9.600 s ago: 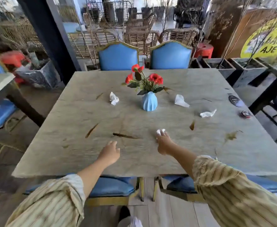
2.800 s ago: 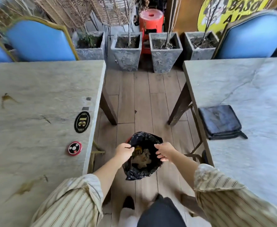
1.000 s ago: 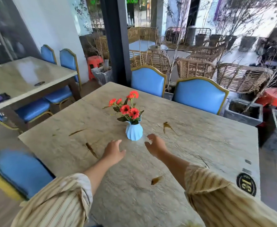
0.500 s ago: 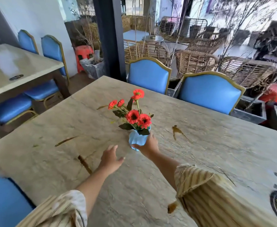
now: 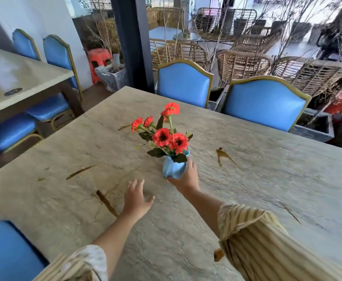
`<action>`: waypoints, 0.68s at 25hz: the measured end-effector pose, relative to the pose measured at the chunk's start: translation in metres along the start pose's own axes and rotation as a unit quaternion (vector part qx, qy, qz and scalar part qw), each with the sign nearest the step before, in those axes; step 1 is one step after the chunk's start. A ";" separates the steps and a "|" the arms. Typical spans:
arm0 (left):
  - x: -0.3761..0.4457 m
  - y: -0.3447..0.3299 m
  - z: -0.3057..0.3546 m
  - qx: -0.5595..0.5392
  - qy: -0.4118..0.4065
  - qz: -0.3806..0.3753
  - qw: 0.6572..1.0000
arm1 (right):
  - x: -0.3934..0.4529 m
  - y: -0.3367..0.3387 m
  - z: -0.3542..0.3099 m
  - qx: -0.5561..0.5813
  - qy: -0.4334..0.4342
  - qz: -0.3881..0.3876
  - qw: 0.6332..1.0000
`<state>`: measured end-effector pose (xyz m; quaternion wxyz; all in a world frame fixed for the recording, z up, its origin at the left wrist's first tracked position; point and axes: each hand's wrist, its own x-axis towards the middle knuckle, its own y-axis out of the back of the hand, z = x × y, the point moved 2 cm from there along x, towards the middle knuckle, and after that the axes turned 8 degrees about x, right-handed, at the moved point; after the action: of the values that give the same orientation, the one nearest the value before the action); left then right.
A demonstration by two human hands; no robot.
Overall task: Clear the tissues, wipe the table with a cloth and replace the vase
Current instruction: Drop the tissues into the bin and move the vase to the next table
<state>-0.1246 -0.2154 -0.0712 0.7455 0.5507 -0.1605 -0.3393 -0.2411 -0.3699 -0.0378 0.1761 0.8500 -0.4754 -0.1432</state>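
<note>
The right hand grips the blue ribbed vase, seemingly lifted; the left hand, fingers spread, hovers just beside it. Next: set it aside, then wipe the stained table.

Tilted blue vase, red flowers
</note>
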 end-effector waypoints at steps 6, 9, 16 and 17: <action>-0.020 0.022 0.041 0.019 -0.014 -0.010 1.000 | -0.028 0.042 -0.026 -0.007 0.034 -0.019 0.999; -0.039 0.035 0.072 0.037 -0.022 -0.021 0.999 | -0.045 0.076 -0.043 0.000 0.040 -0.001 0.999; -0.098 0.051 0.171 0.073 -0.074 -0.048 0.993 | -0.097 0.189 -0.058 0.030 0.048 0.073 0.996; -0.108 0.054 0.187 0.071 -0.085 -0.048 0.993 | -0.107 0.209 -0.055 0.028 0.048 0.083 0.995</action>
<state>-0.2992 -0.2666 0.0572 0.6706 0.5789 -0.2203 -0.4082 -0.4315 -0.3705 0.1106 0.1860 0.8182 -0.5390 -0.0736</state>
